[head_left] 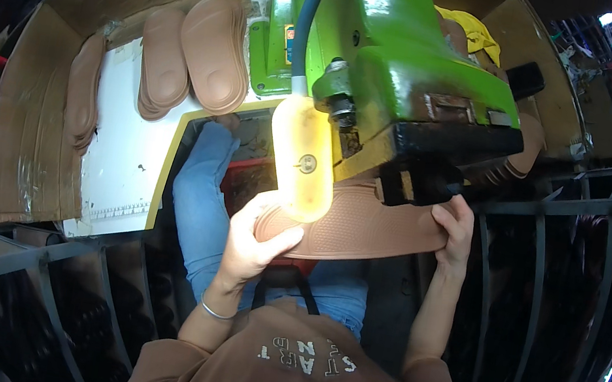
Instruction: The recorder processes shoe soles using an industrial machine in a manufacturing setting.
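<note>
A brown shoe sole [375, 234] with a textured face is held lengthwise between my hands, below the dark head [428, 178] of a green machine [421, 69]. My left hand [250, 240] grips its left end, the thumb lying across the face. At the right end, my right hand [456, 232] pinches the sole close to its upper edge. The sole's upper edge runs up against the machine's dark head; whether they touch I cannot tell. A glowing yellow oval lamp [305, 135] hangs in front of the sole's left part and hides some of it.
On the white board [116, 177] at left stand stacked brown soles [216, 53], with more soles [522, 149] right of the machine. Cardboard walls [38, 141] surround the board. Metal racks [39, 257] flank me on both sides. A yellow cloth [471, 33] lies behind the machine.
</note>
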### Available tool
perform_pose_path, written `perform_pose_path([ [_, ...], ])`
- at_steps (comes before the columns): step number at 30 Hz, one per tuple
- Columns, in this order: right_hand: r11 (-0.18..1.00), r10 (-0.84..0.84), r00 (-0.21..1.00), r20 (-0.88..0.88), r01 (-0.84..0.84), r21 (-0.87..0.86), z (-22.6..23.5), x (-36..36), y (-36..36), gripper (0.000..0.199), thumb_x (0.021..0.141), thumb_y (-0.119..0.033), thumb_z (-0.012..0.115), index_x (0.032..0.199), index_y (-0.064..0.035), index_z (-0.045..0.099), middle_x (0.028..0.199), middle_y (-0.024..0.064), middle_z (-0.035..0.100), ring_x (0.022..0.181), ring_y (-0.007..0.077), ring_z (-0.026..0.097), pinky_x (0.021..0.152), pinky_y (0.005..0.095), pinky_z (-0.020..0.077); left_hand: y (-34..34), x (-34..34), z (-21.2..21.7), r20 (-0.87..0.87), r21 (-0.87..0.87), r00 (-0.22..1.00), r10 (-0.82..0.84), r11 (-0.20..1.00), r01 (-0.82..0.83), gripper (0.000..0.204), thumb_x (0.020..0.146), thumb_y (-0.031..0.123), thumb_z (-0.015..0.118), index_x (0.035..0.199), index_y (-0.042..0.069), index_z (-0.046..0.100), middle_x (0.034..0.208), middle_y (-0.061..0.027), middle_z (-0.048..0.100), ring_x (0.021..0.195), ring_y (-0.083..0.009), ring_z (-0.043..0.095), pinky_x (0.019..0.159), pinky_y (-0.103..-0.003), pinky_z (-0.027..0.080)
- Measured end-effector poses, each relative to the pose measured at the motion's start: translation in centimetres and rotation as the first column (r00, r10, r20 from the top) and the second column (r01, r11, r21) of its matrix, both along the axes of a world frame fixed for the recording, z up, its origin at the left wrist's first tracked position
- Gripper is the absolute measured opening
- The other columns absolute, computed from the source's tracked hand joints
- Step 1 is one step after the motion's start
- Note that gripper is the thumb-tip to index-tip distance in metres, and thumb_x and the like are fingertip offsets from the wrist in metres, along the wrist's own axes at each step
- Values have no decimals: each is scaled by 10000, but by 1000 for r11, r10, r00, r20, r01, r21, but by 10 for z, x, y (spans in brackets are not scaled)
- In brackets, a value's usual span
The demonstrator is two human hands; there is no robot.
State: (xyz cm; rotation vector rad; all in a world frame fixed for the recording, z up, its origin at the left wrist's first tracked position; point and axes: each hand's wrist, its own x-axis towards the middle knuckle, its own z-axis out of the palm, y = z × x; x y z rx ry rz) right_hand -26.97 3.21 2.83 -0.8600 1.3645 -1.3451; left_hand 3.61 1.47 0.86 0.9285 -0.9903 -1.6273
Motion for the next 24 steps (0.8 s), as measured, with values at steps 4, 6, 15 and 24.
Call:
perform_pose_path([
  [4, 986, 101, 988, -117, -115, -120, -5, 14, -22, 215, 746, -111, 651, 905, -28, 532, 810, 20, 573, 734, 68, 526, 670, 205, 420, 3, 14, -8, 49, 11, 995, 90, 996, -91, 406, 713, -4, 700, 1089, -50, 554, 1032, -112, 626, 949, -138, 584, 860, -266, 448],
  [6, 983, 155, 979, -131, -166, -83, -26, 8, -9, 259, 744, -159, 686, 907, -37, 527, 835, 13, 568, 771, 73, 525, 690, 210, 415, 7, 13, -9, 76, -19, 974, 215, 977, -214, 365, 714, -5, 703, 1052, -57, 574, 983, -112, 642, 906, -147, 602, 842, -268, 460],
  [15, 986, -167, 862, 479, 143, 87, -95, 21, 104, 272, 840, -57, 596, 1080, 29, 502, 1070, 137, 587, 999, 198, 565, 913, 315, 431, -17, -60, -18, 223, -247, 971, 90, 969, -34, 174, 759, 85, 729, 874, -26, 659, 709, -48, 652, 582, -56, 544, 533, -219, 442],
  [24, 960, -277, 960, 46, 278, -16, -34, 3, 72, 149, 831, -126, 558, 895, 0, 510, 781, 57, 569, 640, 85, 530, 557, 192, 430, -13, -50, -12, 121, -264, 980, 160, 957, -123, 149, 776, 46, 701, 884, -42, 650, 767, -47, 654, 703, -78, 590, 663, -235, 480],
])
